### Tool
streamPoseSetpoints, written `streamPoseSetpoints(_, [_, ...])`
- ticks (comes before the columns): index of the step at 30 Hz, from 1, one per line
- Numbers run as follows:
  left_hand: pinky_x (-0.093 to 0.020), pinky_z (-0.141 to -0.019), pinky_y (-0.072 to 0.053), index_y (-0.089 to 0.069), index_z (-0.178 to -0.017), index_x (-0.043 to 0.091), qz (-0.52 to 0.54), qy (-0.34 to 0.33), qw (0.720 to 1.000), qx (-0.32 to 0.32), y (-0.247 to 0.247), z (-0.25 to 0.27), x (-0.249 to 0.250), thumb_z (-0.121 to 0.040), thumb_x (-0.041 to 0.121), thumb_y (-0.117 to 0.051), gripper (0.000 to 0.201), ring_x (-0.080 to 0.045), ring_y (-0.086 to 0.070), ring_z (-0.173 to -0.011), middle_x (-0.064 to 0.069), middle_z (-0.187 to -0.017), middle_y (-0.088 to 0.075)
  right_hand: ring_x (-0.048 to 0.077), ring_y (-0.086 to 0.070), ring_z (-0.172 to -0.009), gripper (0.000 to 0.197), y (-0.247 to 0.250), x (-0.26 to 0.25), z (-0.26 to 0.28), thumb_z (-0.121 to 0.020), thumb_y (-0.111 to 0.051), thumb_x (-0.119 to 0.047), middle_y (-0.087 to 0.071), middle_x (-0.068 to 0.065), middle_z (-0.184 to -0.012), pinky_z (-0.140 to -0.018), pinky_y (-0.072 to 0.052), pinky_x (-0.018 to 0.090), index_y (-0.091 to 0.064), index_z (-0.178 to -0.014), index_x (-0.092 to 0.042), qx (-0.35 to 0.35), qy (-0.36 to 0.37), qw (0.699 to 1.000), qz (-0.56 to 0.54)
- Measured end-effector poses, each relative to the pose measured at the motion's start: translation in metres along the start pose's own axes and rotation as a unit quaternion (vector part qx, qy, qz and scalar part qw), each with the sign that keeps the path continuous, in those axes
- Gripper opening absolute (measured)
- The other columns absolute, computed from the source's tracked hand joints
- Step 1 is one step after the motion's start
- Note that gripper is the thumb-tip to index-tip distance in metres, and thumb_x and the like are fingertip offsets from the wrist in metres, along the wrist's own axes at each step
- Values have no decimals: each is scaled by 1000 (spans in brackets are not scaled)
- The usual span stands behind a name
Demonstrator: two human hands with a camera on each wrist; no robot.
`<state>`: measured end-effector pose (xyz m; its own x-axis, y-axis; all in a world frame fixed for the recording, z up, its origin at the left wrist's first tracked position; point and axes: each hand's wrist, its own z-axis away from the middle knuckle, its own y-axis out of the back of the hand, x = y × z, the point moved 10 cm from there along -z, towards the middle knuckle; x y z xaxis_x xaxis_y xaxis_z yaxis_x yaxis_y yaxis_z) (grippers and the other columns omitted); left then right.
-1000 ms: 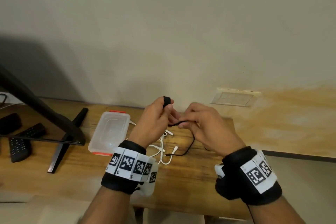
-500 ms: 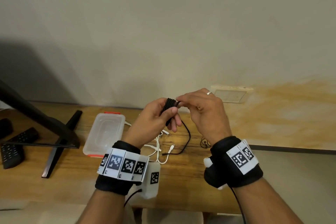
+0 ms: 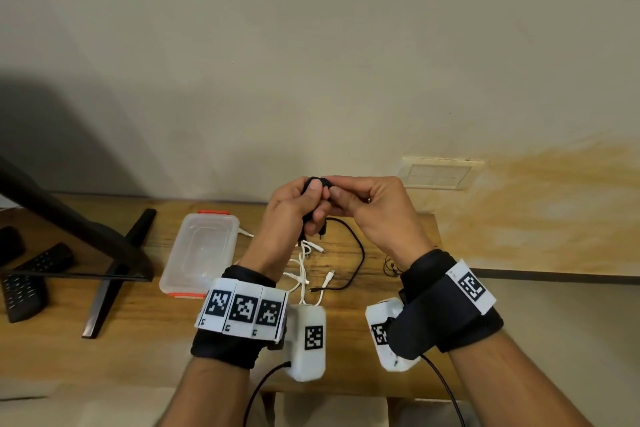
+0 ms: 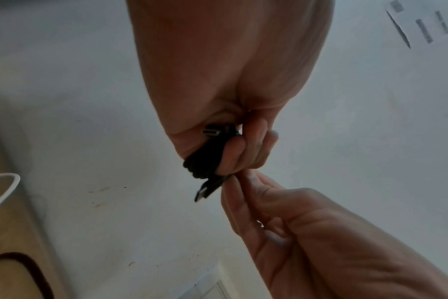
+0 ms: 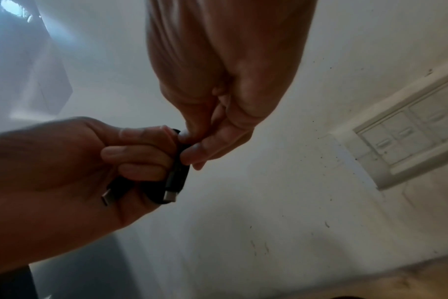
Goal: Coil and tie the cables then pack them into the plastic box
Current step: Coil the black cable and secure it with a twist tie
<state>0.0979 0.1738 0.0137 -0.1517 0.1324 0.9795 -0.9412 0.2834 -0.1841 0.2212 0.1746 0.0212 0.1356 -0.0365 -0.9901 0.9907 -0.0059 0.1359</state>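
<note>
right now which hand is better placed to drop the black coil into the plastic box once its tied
Left, probably. The left hand already grips the black coil, and the plastic box sits open on its side of the table. The right hand only pinches the coil's top and would have to cross over.

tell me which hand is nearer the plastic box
Left. The left hand grips the black cable coil just right of the plastic box; the right hand is farther right.

Two hands [image 3: 291, 215] [image 3: 374, 215], one box [image 3: 202, 250], two remotes [image 3: 24, 291] [image 3: 10, 244].
</note>
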Motion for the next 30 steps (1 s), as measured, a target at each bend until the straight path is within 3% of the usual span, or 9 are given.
streamPoseSetpoints(6, [-17, -47, -31, -54, -83, 10, 97, 21, 995, 10, -1, -2, -6, -106, 20, -39, 29, -8, -33, -49, 1, -59, -43, 13, -70, -107, 26, -12, 4, 1, -102, -56, -14, -77, -1, -107, -98, -56, 36, -71, -123, -18, -36, -17, 999, 25])
streamPoseSetpoints(10, [-27, -56, -42, -58, -79, 12, 18, 18, 998, 64, 5, -3, -14, -106, 22, -41, 34, -14, -45, -55, -4, -62, -54, 18, -70, -78, 24, -16, 10, -1, -104, -52, -17, -69, -7, -70, -91, -56, 52, -76, -107, -20, -35, -17, 997, 74])
streamPoseSetpoints(15, [-29, -61, -46, -61, -85, 2, -61, 0, 990, 124, 18, -4, -15, -106, 22, -41, 36, -13, -53, -58, -6, -65, -59, 12, -62, -69, 25, -22, 9, -4, -103, -51, -15, -63, -9, -64, -87, -56, 50, -75, -98, -18, -29, -1, 993, 117])
streamPoseSetpoints(17, [-29, -62, -46, -61, -87, -4, -86, -11, 986, 139, 23, -3, -13, -106, 22, -41, 37, -12, -53, -58, -4, -64, -58, 11, -64, -73, 25, -25, 3, -4, -103, -51, -15, -66, -11, -70, -85, -57, 44, -75, -100, -21, -22, 10, 990, 136])
streamPoseSetpoints(20, [-38, -69, -46, -59, -74, 14, -141, -47, 978, 148, 33, -3, -2, -102, 36, -45, 38, -20, -55, -68, -10, -71, -59, 5, -66, -96, 25, -23, -6, -3, -102, -54, -18, -74, -10, -101, -88, -53, 24, -73, -117, -24, 2, 26, 986, 163])
streamPoseSetpoints(22, [-39, -74, -47, -57, -70, 21, -160, -58, 976, 135, 39, -4, 1, -97, 45, -45, 39, -25, -58, -77, -16, -79, -63, 1, -62, -102, 25, -24, -11, -2, -102, -56, -20, -71, -15, -109, -88, -47, 14, -71, -121, -25, 7, 37, 986, 162])
streamPoseSetpoints(24, [-36, -76, -44, -56, -71, 18, -98, -44, 988, 112, 39, -4, -2, -103, 34, -44, 37, -18, -56, -77, -4, -74, -61, 0, -59, -104, 26, -28, -12, -1, -102, -56, -20, -68, -15, -110, -86, -43, 10, -70, -123, -24, 11, 46, 986, 163])
streamPoseSetpoints(28, [-45, -85, -45, -52, -97, -11, -32, -1, 996, 81, 44, -6, -16, -106, 26, -42, 40, -26, -53, -88, -15, -85, -57, 13, -45, -115, 26, -36, -2, -4, -101, -58, -27, -53, -7, -115, -98, -40, 26, -70, -123, -28, 45, 48, 972, 225])
streamPoseSetpoints(30, [-51, -91, -52, -50, -105, -13, -24, 13, 996, 80, 48, -5, -19, -106, 28, -41, 42, -30, -58, -92, -25, -92, -58, 14, -38, -114, 26, -37, 0, -3, -100, -57, -31, -47, -7, -116, -101, -40, 34, -70, -123, -32, 62, 44, 963, 257])
